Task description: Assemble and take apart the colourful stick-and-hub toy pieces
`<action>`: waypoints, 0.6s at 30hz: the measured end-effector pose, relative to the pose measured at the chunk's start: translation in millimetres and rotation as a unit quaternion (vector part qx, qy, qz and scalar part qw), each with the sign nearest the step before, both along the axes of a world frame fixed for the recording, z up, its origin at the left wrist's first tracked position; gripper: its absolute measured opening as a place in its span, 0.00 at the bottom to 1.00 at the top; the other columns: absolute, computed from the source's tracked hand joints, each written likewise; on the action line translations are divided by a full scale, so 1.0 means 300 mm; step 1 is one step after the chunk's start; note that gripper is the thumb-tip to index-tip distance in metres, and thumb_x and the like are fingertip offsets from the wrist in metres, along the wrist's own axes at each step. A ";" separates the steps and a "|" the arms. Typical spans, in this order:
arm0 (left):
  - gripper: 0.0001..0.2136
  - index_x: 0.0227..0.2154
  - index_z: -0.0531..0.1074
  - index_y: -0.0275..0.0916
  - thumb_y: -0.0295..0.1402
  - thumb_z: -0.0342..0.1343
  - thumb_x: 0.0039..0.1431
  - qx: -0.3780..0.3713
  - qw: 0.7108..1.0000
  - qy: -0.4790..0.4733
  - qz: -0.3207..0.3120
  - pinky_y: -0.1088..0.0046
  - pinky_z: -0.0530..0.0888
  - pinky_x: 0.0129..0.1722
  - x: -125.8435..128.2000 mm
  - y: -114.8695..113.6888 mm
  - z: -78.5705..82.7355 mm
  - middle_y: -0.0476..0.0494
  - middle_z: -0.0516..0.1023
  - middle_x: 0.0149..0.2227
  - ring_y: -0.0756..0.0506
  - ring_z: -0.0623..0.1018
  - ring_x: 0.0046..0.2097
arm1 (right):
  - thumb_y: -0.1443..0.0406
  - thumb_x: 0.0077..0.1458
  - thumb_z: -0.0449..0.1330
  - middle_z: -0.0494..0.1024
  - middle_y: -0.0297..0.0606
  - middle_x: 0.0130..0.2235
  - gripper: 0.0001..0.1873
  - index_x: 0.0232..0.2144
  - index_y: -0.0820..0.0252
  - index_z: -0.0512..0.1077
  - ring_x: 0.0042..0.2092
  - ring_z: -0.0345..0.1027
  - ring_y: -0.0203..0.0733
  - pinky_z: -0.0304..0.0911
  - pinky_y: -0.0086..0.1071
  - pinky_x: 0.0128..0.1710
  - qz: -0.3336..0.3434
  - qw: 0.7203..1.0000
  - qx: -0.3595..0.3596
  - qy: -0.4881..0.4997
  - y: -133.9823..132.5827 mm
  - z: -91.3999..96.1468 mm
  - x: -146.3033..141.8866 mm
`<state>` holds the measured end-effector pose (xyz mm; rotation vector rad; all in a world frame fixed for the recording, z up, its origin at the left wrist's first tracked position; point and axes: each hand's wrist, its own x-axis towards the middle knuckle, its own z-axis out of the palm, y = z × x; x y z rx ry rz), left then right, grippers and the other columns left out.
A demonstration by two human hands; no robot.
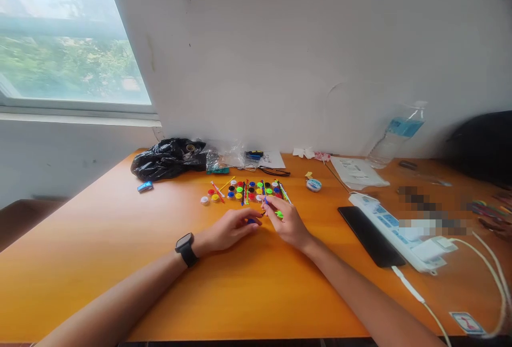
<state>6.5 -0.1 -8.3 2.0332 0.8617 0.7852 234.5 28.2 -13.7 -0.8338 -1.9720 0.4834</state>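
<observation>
My left hand [230, 229], with a black watch on its wrist, rests low over the table. Its thumb and fingers curl round a blue round cap [252, 221]. Close by on the right, my right hand [290, 224] pinches a small blue piece [265, 200]; its exact shape is too small to tell. A short dark bit shows between the fingertips of both hands. Under the right hand a green cap [279, 214] is partly covered. Just beyond the hands lie rows of coloured caps [239, 190], with thin coloured sticks [247, 192] between them.
Toward the wall are a black plastic bag [170, 159], clear wrapping [226, 156] and papers [356, 171]. A blue packet [144, 187] lies left. On the right sit a round tape roll [313, 184], a black phone [370, 236], a white power strip [394, 232] with cables, and a bottle [394, 139].
</observation>
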 end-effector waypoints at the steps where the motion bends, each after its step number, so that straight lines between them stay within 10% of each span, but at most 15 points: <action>1: 0.13 0.52 0.75 0.42 0.43 0.55 0.73 0.016 1.000 0.020 -0.008 0.64 0.76 0.50 -0.001 0.001 -0.007 0.41 0.79 0.49 0.42 0.78 0.48 | 0.64 0.70 0.56 0.84 0.43 0.51 0.14 0.53 0.55 0.77 0.50 0.80 0.47 0.75 0.41 0.54 0.004 1.000 0.006 -0.004 -0.001 -0.004 -0.002; 10: 0.09 0.46 0.77 0.42 0.39 0.61 0.69 0.211 0.973 0.034 0.087 0.60 0.73 0.51 -0.012 0.004 0.017 0.41 0.81 0.43 0.40 0.76 0.47 | 0.64 0.72 0.53 0.82 0.46 0.54 0.21 0.63 0.54 0.71 0.50 0.79 0.47 0.75 0.43 0.54 0.027 0.999 0.004 -0.031 -0.012 -0.009 0.003; 18: 0.06 0.42 0.77 0.40 0.37 0.58 0.71 0.181 0.956 -0.163 0.165 0.63 0.79 0.44 -0.066 -0.107 0.245 0.41 0.80 0.41 0.43 0.80 0.43 | 0.64 0.72 0.52 0.79 0.45 0.58 0.24 0.67 0.51 0.68 0.54 0.78 0.48 0.73 0.45 0.57 0.034 0.998 -0.007 -0.044 -0.027 -0.015 0.002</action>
